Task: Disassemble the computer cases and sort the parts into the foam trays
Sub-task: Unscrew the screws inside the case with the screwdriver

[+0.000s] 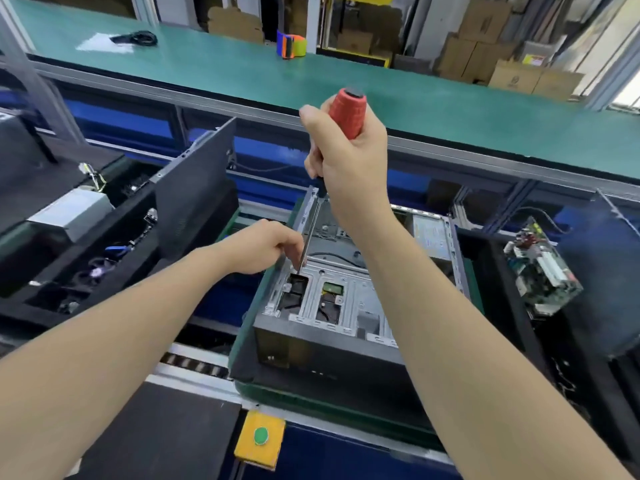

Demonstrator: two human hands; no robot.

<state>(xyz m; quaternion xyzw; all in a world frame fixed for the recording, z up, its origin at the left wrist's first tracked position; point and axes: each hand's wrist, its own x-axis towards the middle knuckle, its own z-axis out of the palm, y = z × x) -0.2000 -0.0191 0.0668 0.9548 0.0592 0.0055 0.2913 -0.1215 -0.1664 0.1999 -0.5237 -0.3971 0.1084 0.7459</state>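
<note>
Had the case [346, 306] lying open side up at centre on a green mat [294, 400], black front toward the camera, bare metal floor showing inside. Held the screwdriver [346, 114] over it, near upright and leaning a little, tip down beside a black opening by the case's left inner edge.

Gripped the red handle in the right hand [349, 168], raised well above the case, fingers wrapped tight round it, thumb up along the left side, forearm rising from the lower right. Reached in from the lower left with the left hand [263, 245], knuckles up, fingers curled down and pinching the shaft just above the tip. Could not tell whether a screw sat between them. Had both hands on the one tool, right high at the handle, left low at the case's left rim.

Flanked on the left by the left tray [131, 258], black foam, with a silver box [72, 213] and small cables in it, and a dark panel [194, 188] standing on edge between tray and case. Flanked on the right by the right tray [498, 299], with a green board [540, 275] propped tilted in it.

Showed rollers [194, 365] just left of the mat and a yellow box [260, 436] with a green button below it. Beyond, ran a green bench [415, 98] with a black cable [138, 38] and an orange tape gun [291, 46] on it, and cartons [485, 53] behind.
</note>
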